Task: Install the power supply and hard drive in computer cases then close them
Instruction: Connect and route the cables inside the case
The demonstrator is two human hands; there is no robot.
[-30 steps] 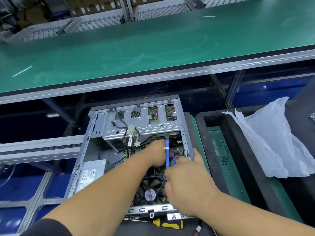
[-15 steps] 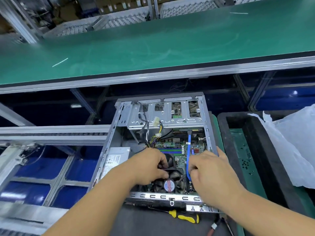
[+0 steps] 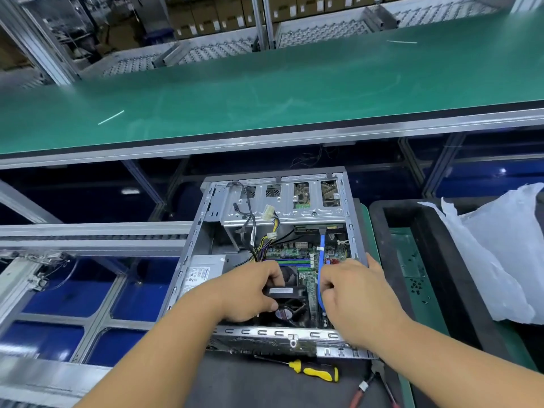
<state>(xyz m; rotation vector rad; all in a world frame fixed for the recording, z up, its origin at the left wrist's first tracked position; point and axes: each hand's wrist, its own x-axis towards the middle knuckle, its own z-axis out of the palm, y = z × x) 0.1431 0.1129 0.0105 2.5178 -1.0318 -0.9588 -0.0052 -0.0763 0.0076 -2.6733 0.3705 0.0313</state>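
Your left hand (image 3: 250,290) curls round the black cooler fan (image 3: 290,301) inside the open computer case (image 3: 351,231). At its 3 o'clock, your right hand (image 3: 350,293) pinches the blue cable (image 3: 321,260). The power supply (image 3: 203,272) sits at the case's 9 o'clock.

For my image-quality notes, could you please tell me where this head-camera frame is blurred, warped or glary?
Head view: wide-angle bowing curves the green conveyor belt and its rail; the left frame edge smears with motion blur; the open computer case and both hands stay fairly sharp; the white plastic bag is bright, nearly washed out.
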